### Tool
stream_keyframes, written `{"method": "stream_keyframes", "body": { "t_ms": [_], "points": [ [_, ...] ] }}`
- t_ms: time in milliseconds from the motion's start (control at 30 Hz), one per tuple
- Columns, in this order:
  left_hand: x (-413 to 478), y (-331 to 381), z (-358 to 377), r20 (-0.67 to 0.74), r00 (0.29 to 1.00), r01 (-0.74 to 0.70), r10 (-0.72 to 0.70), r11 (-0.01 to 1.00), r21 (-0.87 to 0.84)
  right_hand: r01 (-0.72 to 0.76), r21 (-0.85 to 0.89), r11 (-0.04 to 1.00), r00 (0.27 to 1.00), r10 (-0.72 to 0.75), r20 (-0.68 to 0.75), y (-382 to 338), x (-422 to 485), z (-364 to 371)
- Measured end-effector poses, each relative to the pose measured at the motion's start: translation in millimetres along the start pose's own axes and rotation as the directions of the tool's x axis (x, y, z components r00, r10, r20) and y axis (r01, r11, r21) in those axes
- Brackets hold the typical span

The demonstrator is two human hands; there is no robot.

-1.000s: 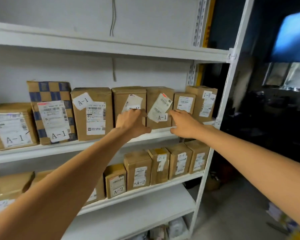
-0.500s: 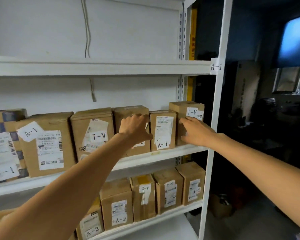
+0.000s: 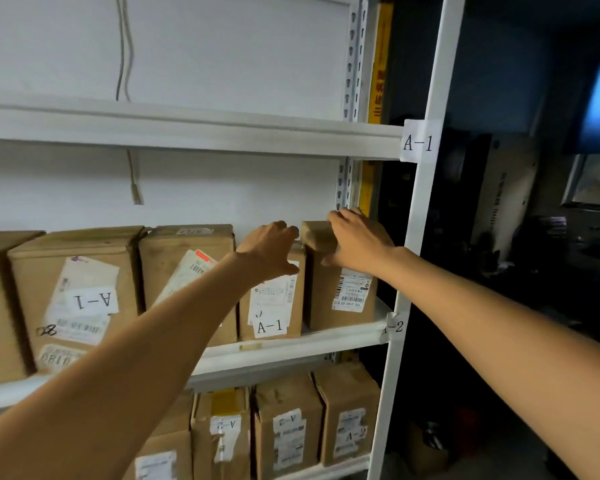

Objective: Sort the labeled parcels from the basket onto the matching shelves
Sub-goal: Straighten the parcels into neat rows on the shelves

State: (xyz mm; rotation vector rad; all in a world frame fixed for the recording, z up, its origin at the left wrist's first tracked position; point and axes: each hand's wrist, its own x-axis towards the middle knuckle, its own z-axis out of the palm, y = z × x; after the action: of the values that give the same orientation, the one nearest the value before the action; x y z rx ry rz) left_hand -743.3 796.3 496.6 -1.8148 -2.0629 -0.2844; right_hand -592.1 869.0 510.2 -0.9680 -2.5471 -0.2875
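Head view: my hands have risen to the tops, left hand spread flat on the A-1 parcel, right hand hooked over the end parcel beside it, both shelved, so placement looks finished.

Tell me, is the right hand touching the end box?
Touching. The head view shows the right hand wrapped over the top corner of the end box, thumb on its front.

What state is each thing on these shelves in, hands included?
Left hand: fingers spread, touching the A-1 parcel.
Right hand: holding the end parcel by its top.
A-1 parcel: upright, label readable.
End parcel: upright, rightmost in the row.
Left parcel: standing, its A-1 label upside down.
A-2 parcels: standing below.
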Motion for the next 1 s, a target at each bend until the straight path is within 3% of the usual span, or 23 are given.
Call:
{"method": "stream_keyframes", "body": {
  "t_ms": [100, 233, 367, 467, 1000],
  "points": [
    [11, -1, 7, 0.1, 0.995, 0.0, 0.001, 1.0, -0.013, 0.015, -0.108, 0.994, 1.0, -0.012, 0.023, 18, 16, 7],
    [15, 0, 15, 0.188, 0.982, 0.009, -0.007, 1.0, -0.011, -0.002, 0.034, 0.999, 0.981, -0.005, 0.192, 33, 24, 16],
    [14, 5, 17, 0.158, 0.987, 0.014, -0.014, 1.0, 0.002, 0.018, 0.219, 0.976, 0.998, -0.03, 0.054, 41, 25, 27],
    [15, 12, 19, 0.13, 0.991, 0.022, -0.024, 1.0, 0.014, 0.048, 0.204, 0.978, 0.999, -0.05, 0.008, 44, 31, 31],
    [46, 47, 43, 0.008, 1.0, 0.017, -0.018, 0.996, 0.083, -0.055, 0.225, 0.973, 0.998, 0.043, 0.056, 91, 31, 35]
  ]
}}
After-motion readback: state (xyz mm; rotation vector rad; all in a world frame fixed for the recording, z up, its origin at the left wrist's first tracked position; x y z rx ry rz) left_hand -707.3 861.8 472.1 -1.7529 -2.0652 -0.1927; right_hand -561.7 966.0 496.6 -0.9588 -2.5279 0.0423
